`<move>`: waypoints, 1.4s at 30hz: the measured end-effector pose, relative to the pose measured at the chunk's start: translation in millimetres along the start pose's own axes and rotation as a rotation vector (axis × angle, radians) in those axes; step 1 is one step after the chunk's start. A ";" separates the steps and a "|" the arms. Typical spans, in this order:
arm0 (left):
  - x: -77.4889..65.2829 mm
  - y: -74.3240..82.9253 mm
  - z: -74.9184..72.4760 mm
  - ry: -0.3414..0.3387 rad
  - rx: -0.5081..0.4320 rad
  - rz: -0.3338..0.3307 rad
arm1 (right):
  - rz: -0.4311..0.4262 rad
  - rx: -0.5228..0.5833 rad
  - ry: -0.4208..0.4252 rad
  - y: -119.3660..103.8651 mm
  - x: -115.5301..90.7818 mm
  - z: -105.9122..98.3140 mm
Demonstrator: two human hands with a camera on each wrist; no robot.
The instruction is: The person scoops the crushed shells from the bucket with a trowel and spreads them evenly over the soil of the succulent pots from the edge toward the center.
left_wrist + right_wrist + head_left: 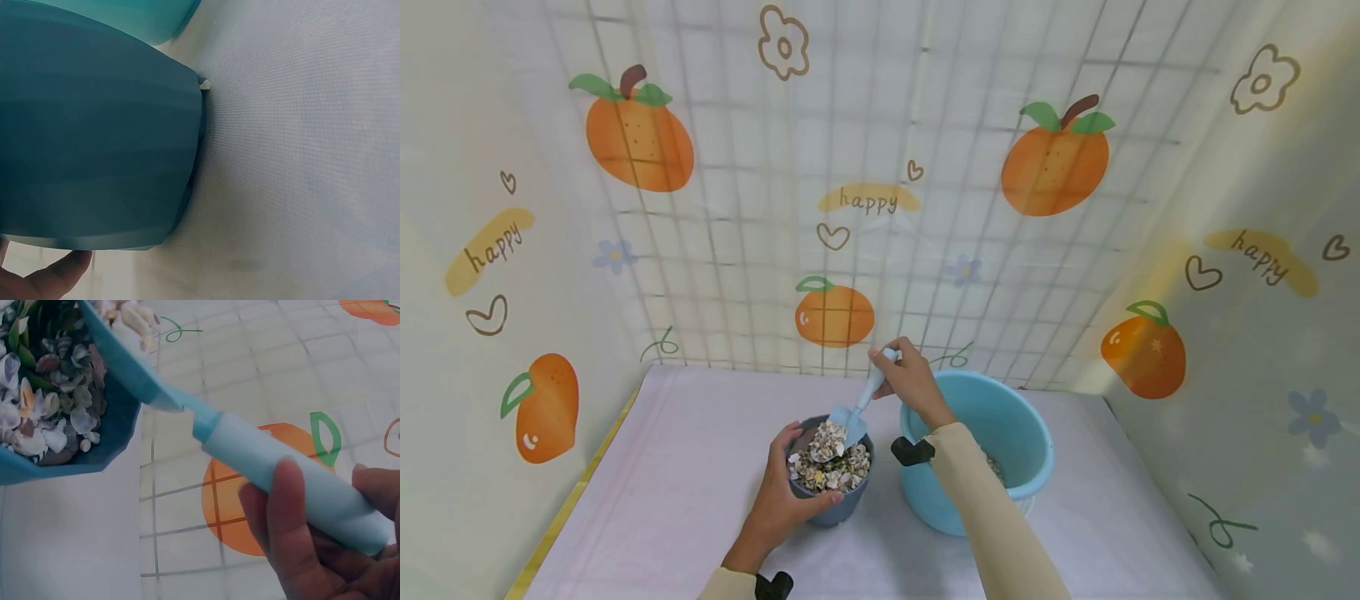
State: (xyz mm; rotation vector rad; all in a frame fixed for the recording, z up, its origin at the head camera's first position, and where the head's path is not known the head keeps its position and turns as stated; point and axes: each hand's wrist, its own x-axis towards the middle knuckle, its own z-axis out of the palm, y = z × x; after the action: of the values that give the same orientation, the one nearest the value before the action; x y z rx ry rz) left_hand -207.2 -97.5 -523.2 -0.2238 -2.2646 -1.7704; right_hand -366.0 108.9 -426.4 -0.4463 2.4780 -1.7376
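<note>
A grey-blue plant pot [831, 510] stands on the table, filled nearly to the rim with small seashells [833, 479]; some green shows among them in the right wrist view. My left hand [781, 496] grips the pot, fingers along its left side and thumb across the front. In the left wrist view the pot's wall [100, 137] fills much of the picture. With my right hand [913, 382] I hold a light blue shovel [294, 481] by its handle. Its blade [850, 423] tilts down over the pot, loaded with more shells [829, 439].
To the right of the pot stands a large light blue bucket [1037, 433], with some shells [994, 467] visible low inside. My right forearm crosses in front of it. A pale cloth covers the table [685, 467]. Printed curtains [737, 250] hang behind and at both sides.
</note>
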 end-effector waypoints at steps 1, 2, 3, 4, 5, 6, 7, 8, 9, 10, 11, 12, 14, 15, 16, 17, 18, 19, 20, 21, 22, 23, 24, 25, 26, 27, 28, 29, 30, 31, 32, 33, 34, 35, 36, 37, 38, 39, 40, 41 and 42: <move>-0.1 0.0 0.0 0.000 -0.001 -0.001 | -0.002 0.003 -0.001 0.1 0.1 0.0; -0.2 0.0 0.0 0.000 -0.001 -0.001 | -0.005 0.005 0.000 0.2 0.1 0.0; -0.3 0.0 -0.1 0.000 -0.003 -0.001 | -0.008 0.006 0.000 0.4 0.2 0.0; -0.3 0.1 -0.2 0.000 -0.004 -0.001 | -0.012 0.009 0.001 0.7 0.3 -0.1; -0.2 -0.1 -0.2 0.000 -0.005 0.001 | -0.015 0.007 0.002 1.0 0.5 -0.1; -0.2 -0.2 -0.1 0.000 -0.006 0.001 | -0.019 0.006 0.002 1.2 0.7 0.0; -0.2 -0.4 -0.1 0.000 -0.008 0.003 | -0.023 0.007 0.002 1.4 0.9 -0.1; -0.1 -0.7 -0.1 -0.002 -0.004 0.005 | -0.026 0.008 0.003 1.7 1.0 -0.1; -0.1 -0.9 0.0 -0.001 -0.003 0.007 | -0.030 0.009 0.002 2.0 1.1 -0.1; -0.2 -0.8 0.0 -0.001 -0.001 0.009 | -0.034 0.009 0.003 2.2 1.3 -0.1; -0.2 -1.0 0.0 -0.001 0.002 0.011 | -0.038 0.009 0.003 2.5 1.5 0.0; -0.5 -0.8 -0.1 0.000 0.003 0.011 | -0.044 0.012 0.002 2.7 1.7 0.1; -0.6 -1.0 -0.1 0.001 0.002 0.012 | -0.056 0.011 0.004 3.1 2.1 0.4; -0.6 -0.9 -0.1 0.002 -0.003 0.012 | -0.062 0.010 0.005 3.3 2.3 0.6; -0.6 -1.1 -0.1 0.003 -0.005 0.012 | -0.067 0.009 0.007 3.5 2.5 0.8; -0.5 -1.5 -0.1 0.002 -0.008 0.013 | -0.072 0.009 0.007 3.5 2.6 1.0; -0.4 -1.9 -0.1 0.002 -0.011 0.013 | -0.076 0.006 0.010 3.6 2.8 1.2; -0.2 -2.4 0.0 0.001 -0.013 0.014 | -0.079 0.004 0.012 3.7 2.8 1.3; 0.1 -2.9 -0.2 -0.002 -0.010 0.018 | -0.082 0.004 0.014 3.6 2.9 1.5; 0.4 -3.5 -0.1 -0.002 -0.008 0.020 | -0.083 0.002 0.017 3.5 2.9 1.5; 0.6 -3.9 0.0 -0.001 -0.009 0.021 | -0.084 -0.001 0.019 3.4 2.9 1.6; 0.6 -4.0 0.0 -0.001 -0.010 0.021 | -0.085 -0.003 0.021 3.0 2.7 1.5; 0.8 -4.1 0.1 0.000 -0.012 0.020 | -0.084 -0.004 0.023 2.9 2.5 1.5; 0.9 -4.2 0.3 0.002 -0.013 0.022 | -0.084 -0.004 0.024 2.5 2.3 1.5; 0.9 -4.0 0.3 0.004 -0.014 0.021 | -0.084 -0.004 0.024 2.4 2.3 1.5; 0.8 -4.0 0.6 0.008 -0.018 0.019 | -0.083 -0.004 0.024 2.1 2.1 1.5; 0.6 -3.4 0.7 0.009 -0.021 0.018 | -0.081 -0.003 0.023 1.8 1.8 1.3; 0.4 -3.2 0.8 0.010 -0.020 0.017 | -0.080 -0.002 0.023 1.5 1.6 1.2; 0.1 -3.0 0.9 0.010 -0.020 0.016 | -0.079 0.000 0.022 1.4 1.6 1.2; -0.2 -2.6 0.9 0.010 -0.018 0.014 | -0.077 0.002 0.022 1.3 1.5 1.1; -0.6 -2.3 0.8 0.010 -0.018 0.011 | -0.077 0.003 0.022 1.1 1.4 1.0; -1.0 -2.1 0.8 0.010 -0.017 0.009 | -0.076 0.005 0.022 0.7 1.1 0.9; -1.4 -1.7 0.7 0.011 -0.017 0.006 | -0.076 0.005 0.023 0.4 0.8 0.9; -1.7 -1.7 0.8 0.010 -0.016 0.006 | -0.076 0.005 0.025 0.3 0.6 0.9; -1.9 -1.6 0.8 0.011 -0.015 0.006 | -0.077 0.004 0.025 0.1 0.3 0.9; -2.1 -1.7 0.8 0.011 -0.012 0.008 | -0.079 0.002 0.027 -0.2 0.0 1.0; -2.4 -1.8 0.9 0.012 -0.010 0.011 | -0.080 0.000 0.028 -0.4 -0.3 1.0; -2.5 -1.8 1.0 0.011 -0.008 0.013 | -0.081 -0.002 0.029 -0.4 -0.3 1.0; -2.7 -1.7 1.1 0.012 -0.005 0.016 | -0.082 -0.008 0.033 -0.4 -0.4 1.0; -2.7 -1.6 1.2 0.012 -0.003 0.018 | -0.083 -0.012 0.035 -0.5 -0.6 1.0; -2.8 -1.2 1.3 0.012 0.000 0.018 | -0.086 -0.015 0.039 -0.6 -0.8 1.0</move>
State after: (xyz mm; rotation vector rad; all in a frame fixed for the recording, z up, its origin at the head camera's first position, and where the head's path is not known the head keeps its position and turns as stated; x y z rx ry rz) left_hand -205.0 -96.4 -525.5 -0.2320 -2.2467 -1.7585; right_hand -364.9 108.0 -426.2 -0.5325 2.5357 -1.7763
